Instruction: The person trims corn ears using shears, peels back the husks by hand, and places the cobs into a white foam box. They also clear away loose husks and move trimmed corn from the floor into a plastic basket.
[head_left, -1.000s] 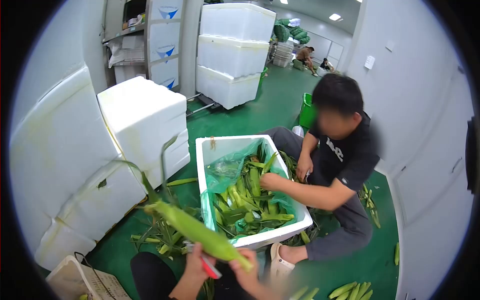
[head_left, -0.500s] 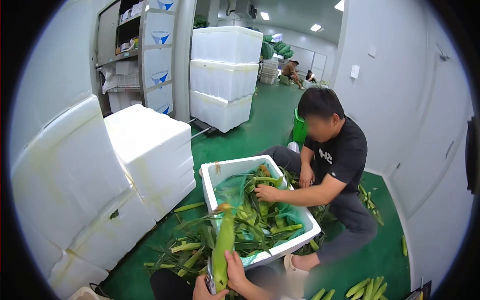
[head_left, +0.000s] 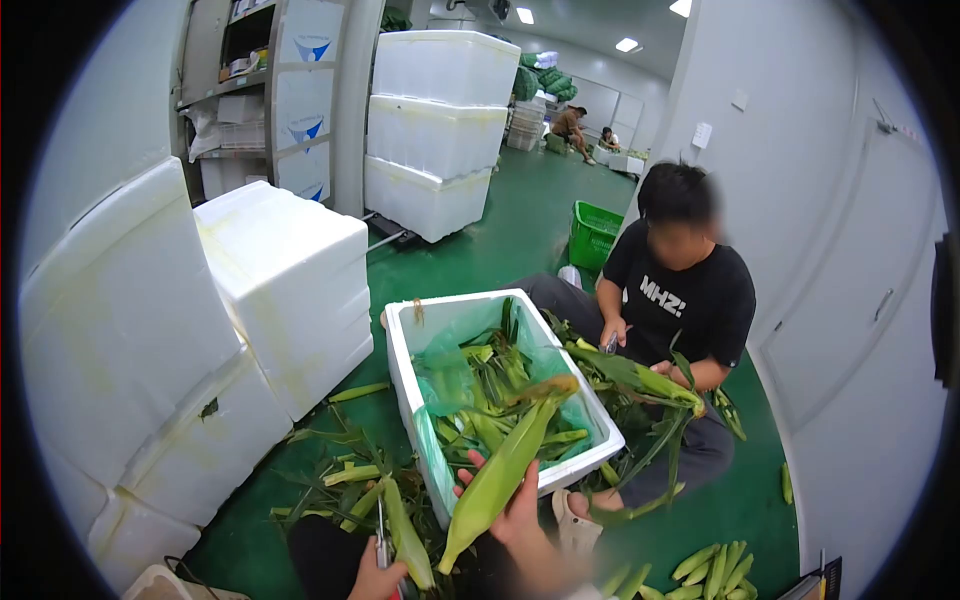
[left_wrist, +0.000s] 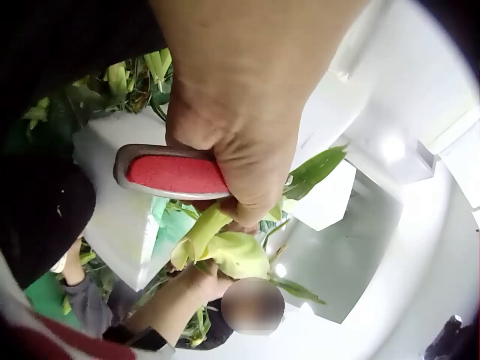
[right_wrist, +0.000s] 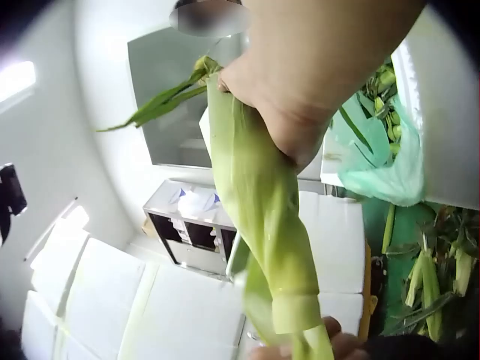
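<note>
And there's a husk leaf splayed from the corn ear, lower centre: partly peeled, by the looks of it! Right hand grips the ear between thumb and fingers; left hand curls round the red-handled tool.

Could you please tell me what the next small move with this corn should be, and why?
I would probably have the left hand draw the husk leaf clear while the right hand steadies the corn: the leaf stands apart from it in the head view, and the left hand, gripping the red-handled tool, is near its lower end.
</note>
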